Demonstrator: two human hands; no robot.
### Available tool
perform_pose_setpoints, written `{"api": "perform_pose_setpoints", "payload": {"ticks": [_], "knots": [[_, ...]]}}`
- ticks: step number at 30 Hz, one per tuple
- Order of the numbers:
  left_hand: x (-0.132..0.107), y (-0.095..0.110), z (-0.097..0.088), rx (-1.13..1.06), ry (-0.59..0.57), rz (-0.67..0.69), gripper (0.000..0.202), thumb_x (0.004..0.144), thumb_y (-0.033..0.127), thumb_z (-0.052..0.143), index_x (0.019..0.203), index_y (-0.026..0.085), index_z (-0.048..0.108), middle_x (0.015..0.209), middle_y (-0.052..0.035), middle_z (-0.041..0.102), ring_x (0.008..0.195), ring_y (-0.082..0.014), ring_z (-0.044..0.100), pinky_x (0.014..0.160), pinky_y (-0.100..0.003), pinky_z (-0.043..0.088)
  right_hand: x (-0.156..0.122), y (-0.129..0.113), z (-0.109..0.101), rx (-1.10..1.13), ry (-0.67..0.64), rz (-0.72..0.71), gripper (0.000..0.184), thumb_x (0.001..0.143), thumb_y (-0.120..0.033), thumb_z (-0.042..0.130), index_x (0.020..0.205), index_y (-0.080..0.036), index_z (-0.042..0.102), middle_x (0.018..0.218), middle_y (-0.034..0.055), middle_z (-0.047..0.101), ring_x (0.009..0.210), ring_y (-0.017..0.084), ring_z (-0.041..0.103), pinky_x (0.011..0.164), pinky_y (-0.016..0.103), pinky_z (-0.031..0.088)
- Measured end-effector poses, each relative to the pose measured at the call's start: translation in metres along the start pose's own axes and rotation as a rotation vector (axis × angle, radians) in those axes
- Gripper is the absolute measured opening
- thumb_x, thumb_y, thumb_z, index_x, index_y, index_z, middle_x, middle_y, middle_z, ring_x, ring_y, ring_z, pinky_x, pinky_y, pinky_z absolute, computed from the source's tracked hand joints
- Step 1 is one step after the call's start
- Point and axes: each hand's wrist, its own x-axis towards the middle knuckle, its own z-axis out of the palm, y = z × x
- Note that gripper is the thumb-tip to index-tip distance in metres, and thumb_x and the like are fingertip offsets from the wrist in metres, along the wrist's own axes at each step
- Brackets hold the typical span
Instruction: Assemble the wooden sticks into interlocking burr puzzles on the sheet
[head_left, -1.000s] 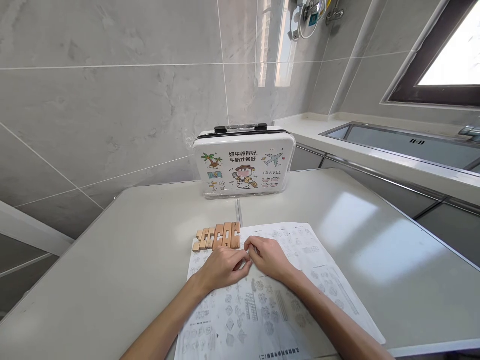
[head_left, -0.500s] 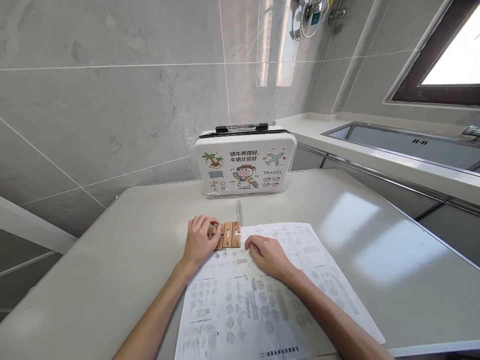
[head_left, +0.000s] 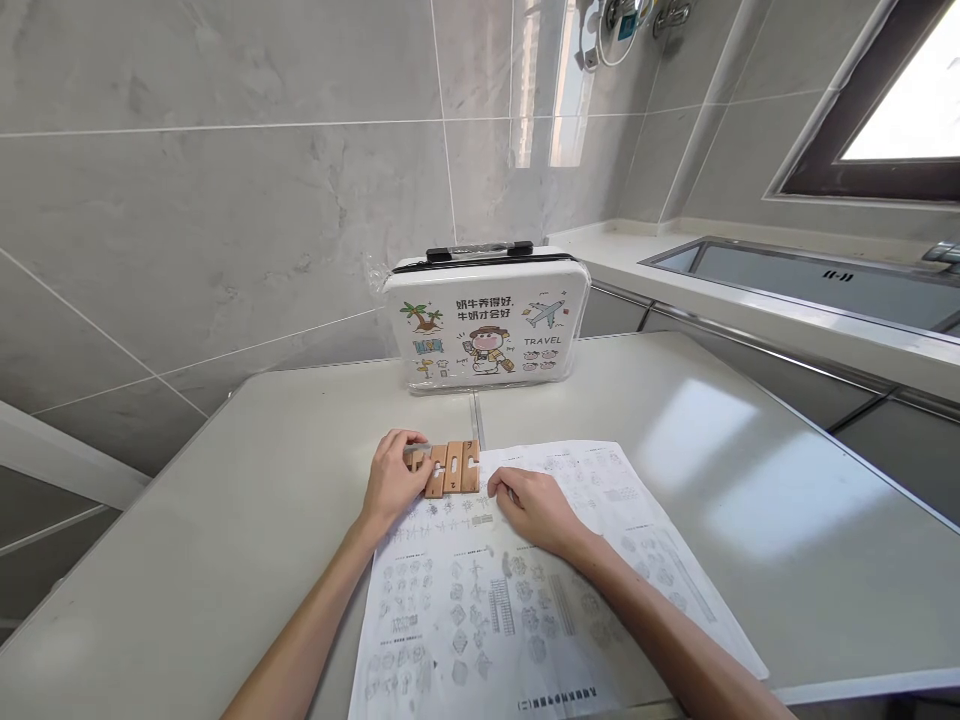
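A row of notched wooden puzzle pieces lies on the table at the top left corner of a printed instruction sheet. My left hand covers the left end of the row, its fingers curled round one wooden piece. My right hand rests on the sheet just right of the pieces, fingers curled under, and nothing shows in it.
A white cartoon travel case stands against the tiled wall behind the pieces. The grey table has a seam down its middle. A counter with a sunken sink runs along the right, under a window.
My left hand left the sheet beside my right hand and went up and left onto the wooden pieces, closing on one. The right hand stayed put.
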Motion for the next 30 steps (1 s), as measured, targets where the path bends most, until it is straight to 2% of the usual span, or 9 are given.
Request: {"api": "perform_pose_setpoints", "payload": {"ticks": [10, 21, 26, 28, 30], "knots": [[0.003, -0.008, 0.002, -0.123, 0.006, -0.104, 0.019, 0.076, 0.023, 0.063, 0.094, 0.022, 0.069, 0.108, -0.0058, 0.071, 0.098, -0.0241, 0.067, 0.091, -0.038, 0.055, 0.0, -0.001, -0.001, 0.006, -0.01, 0.005, 0.025, 0.097, -0.014, 0.043, 0.092, -0.022, 0.066, 0.08, -0.0004, 0.072, 0.065, 0.015, 0.06, 0.064, 0.028, 0.037], [0.002, -0.009, 0.001, -0.133, 0.059, -0.092, 0.017, 0.074, 0.019, 0.063, 0.09, 0.021, 0.07, 0.104, -0.0052, 0.071, 0.09, -0.0213, 0.068, 0.085, -0.035, 0.055, 0.0, 0.0, 0.0, 0.006, -0.011, 0.007, 0.026, 0.096, -0.014, 0.042, 0.092, -0.023, 0.066, 0.079, -0.0002, 0.071, 0.066, 0.016, 0.06, 0.065, 0.028, 0.037], [0.001, 0.003, -0.003, -0.126, 0.156, -0.092, 0.014, 0.075, 0.019, 0.065, 0.088, 0.022, 0.067, 0.101, -0.0033, 0.069, 0.087, -0.0201, 0.067, 0.082, -0.034, 0.054, 0.0, -0.001, -0.001, 0.033, -0.01, 0.008, 0.025, 0.096, -0.015, 0.043, 0.092, -0.022, 0.066, 0.079, -0.0001, 0.071, 0.065, 0.016, 0.059, 0.064, 0.028, 0.036], [-0.003, 0.014, -0.003, -0.15, 0.208, -0.042, 0.012, 0.078, 0.019, 0.064, 0.089, 0.022, 0.066, 0.102, -0.0031, 0.068, 0.088, -0.0191, 0.066, 0.084, -0.034, 0.054, 0.0, -0.003, -0.002, 0.069, 0.0, 0.021, 0.025, 0.096, -0.016, 0.043, 0.091, -0.022, 0.067, 0.075, -0.0005, 0.068, 0.063, 0.015, 0.056, 0.064, 0.028, 0.037], [-0.008, 0.027, -0.001, -0.202, 0.204, 0.034, 0.007, 0.082, 0.021, 0.064, 0.089, 0.022, 0.065, 0.103, -0.004, 0.067, 0.091, -0.0192, 0.066, 0.085, -0.033, 0.054, 0.001, -0.004, -0.004, 0.173, 0.007, 0.055, 0.021, 0.095, -0.018, 0.047, 0.09, -0.022, 0.066, 0.071, -0.0011, 0.067, 0.061, 0.015, 0.054, 0.063, 0.028, 0.038]]}}
